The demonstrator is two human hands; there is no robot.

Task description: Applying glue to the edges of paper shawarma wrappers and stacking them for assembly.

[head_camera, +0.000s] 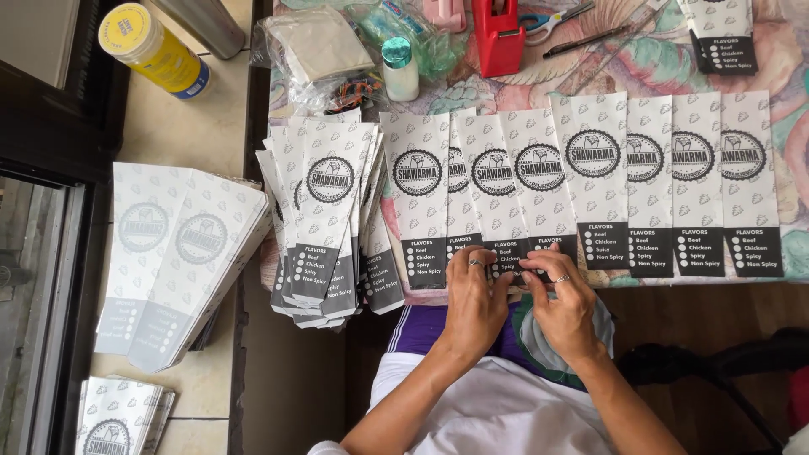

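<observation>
Hands: left hand point(474, 297) and right hand point(563, 295) pinching near edge of white printed paper sleeve point(499, 190), mid-row on floral-clothed table point(792, 59) | Fingers: closing together on paper | Risk: tugging possibly shifting overlapped neighbours.

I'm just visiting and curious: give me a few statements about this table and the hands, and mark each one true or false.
1. Both hands touch the bottom edge of the paper sleeves laid in a row. True: left hand, right hand.
2. The red tape dispenser stands at the far edge of the table. True.
3. The scissors are in the right hand. False: they lie beside the tape dispenser.
4. The yellow canister stands upright on the row of sleeves. False: it lies on the side ledge to the left.
5. A stack of sleeves sits left of the row. True.
</observation>
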